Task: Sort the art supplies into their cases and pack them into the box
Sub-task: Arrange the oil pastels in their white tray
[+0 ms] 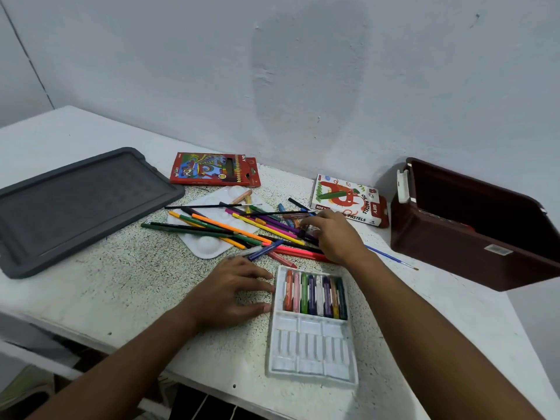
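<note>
Nearest, left hand (230,291) lies flat beside the pastel tray (312,353); at one o'clock, right hand (331,234) curls into the pencil pile (242,228), grip unclear

A speckled white table (127,268) stands against a pale wall (272,71). A faint darker patch (306,77) marks the wall.

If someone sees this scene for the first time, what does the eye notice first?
The bright heap of coloured pencils at the table's middle, where the right hand reaches in. Then the white pastel tray nearer the person, its far row filled, with the left hand touching its left edge.
</note>
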The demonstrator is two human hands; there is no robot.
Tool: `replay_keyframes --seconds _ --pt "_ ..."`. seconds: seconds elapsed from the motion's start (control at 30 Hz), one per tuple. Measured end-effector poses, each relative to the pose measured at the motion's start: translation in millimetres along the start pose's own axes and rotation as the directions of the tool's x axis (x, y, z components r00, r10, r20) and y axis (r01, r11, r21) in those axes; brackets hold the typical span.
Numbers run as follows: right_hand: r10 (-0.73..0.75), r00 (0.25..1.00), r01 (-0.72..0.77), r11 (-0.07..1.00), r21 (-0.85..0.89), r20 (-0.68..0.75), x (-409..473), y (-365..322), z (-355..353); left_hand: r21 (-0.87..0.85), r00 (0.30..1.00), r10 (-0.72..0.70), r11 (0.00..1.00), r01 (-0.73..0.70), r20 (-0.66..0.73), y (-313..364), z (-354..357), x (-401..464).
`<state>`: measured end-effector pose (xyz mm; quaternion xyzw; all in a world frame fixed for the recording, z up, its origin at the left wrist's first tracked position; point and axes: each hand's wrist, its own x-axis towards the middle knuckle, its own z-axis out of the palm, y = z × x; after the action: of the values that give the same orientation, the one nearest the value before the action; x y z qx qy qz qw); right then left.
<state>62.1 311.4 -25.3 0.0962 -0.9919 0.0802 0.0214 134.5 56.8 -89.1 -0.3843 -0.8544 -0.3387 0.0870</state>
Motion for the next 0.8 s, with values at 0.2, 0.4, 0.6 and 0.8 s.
replay_keyframes --seconds 0.2,0.4,0.6,0.8 --pt "-0.065 0.998 0.065 0.996 -0.065 0.0 2 2 2 -0.004 1.0 0.005 1.0 -0.005 -0.006 1 0 1" --pt "-0.106 0.989 0.095 0.99 -0.105 -0.105 -4 5 6 -0.001 1.0 -0.001 1.0 0.001 -0.008 1 0 1" --pt "-0.046 0.948 0.096 0.984 0.147 -0.314 -22 -2 4 0.002 1.0 0.004 1.0 -0.004 0.003 1 1 1" --pt "0.17 0.98 -0.055 0.733 0.678 -0.104 -77 -49 -20 0.005 1.0 0.024 1.0 -0.024 -0.001 1 0 3"
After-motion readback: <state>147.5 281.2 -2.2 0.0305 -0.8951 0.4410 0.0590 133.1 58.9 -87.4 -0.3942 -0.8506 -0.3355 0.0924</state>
